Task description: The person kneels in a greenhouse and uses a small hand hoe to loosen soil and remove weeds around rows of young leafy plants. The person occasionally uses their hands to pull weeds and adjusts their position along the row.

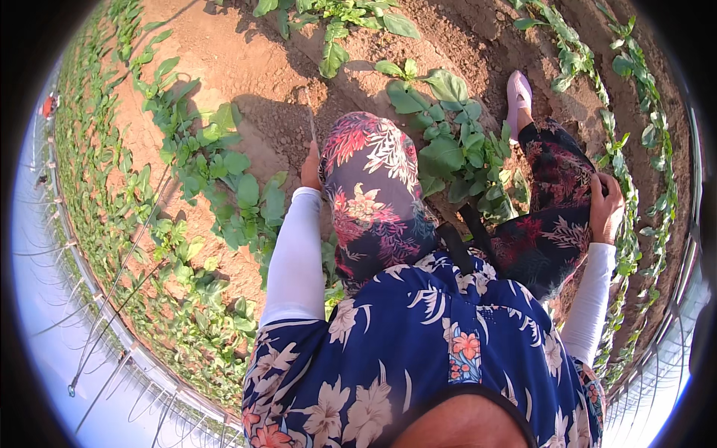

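My left hand [311, 169], below a white sleeve, grips a thin, long tool [311, 117] beside my bent left knee. The knee hides part of the hand and the tool's handle end, so its kind is unclear. The tool's far end reaches loose, darker soil [315, 92]. On my right leg, near the knee, rests my right hand [607, 208], with no object visible in it. Leafy green plants [448, 140] grow between my two legs. Flower-patterned trousers [369, 190] cover both legs.
Left of my left arm runs a row of leafy plants [224, 162]. Another clump [335, 50] grows ahead, and narrow rows [622, 145] line the right. My right foot wears a pink shoe [519, 98] on bare soil. Thin arched poles [120, 291] stand at the field's left edge.
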Motion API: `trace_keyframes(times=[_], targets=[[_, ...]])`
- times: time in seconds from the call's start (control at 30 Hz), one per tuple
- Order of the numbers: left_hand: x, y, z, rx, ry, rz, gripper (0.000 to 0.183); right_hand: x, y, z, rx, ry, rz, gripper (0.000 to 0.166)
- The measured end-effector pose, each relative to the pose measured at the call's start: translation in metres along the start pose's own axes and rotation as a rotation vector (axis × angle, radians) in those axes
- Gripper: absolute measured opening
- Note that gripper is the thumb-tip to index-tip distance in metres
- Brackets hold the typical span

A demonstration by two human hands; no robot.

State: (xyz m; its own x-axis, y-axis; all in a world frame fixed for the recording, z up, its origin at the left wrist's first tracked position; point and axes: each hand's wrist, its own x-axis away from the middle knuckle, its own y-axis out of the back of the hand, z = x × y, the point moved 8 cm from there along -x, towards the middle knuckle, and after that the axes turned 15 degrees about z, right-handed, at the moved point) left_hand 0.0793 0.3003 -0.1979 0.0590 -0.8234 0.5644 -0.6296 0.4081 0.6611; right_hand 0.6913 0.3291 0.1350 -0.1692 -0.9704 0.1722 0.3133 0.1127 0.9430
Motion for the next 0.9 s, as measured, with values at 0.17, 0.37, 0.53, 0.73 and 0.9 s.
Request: trace_keyframes(times=[0.17, 0.37, 0.53, 0.73, 0.9], targets=[[0.058, -0.044, -0.021, -0.021, -0.080, 0.145, 0.055, 0.005, 0.003, -0.003, -0.027, -0.070, -0.015, 0.026], [0.119, -0.067, -0.043, 0.025, -0.059, 0.274, 0.052, 0.006, 0.000, -0.005, -0.026, -0.046, -0.041, 0.029], [0.162, -0.059, -0.037, 0.143, -0.041, 0.337, 0.049, 0.006, 0.000, -0.005, -0.056, -0.023, -0.042, 0.030], [0.175, -0.032, -0.013, 0.884, 0.061, 0.182, 0.047, 0.009, -0.001, -0.002, -0.054, -0.060, -0.020, 0.030], [0.113, 0.031, -0.015, 0.127, -0.150, -0.048, 0.049, 0.013, 0.000, -0.004, -0.053, -0.092, -0.023, 0.029]])
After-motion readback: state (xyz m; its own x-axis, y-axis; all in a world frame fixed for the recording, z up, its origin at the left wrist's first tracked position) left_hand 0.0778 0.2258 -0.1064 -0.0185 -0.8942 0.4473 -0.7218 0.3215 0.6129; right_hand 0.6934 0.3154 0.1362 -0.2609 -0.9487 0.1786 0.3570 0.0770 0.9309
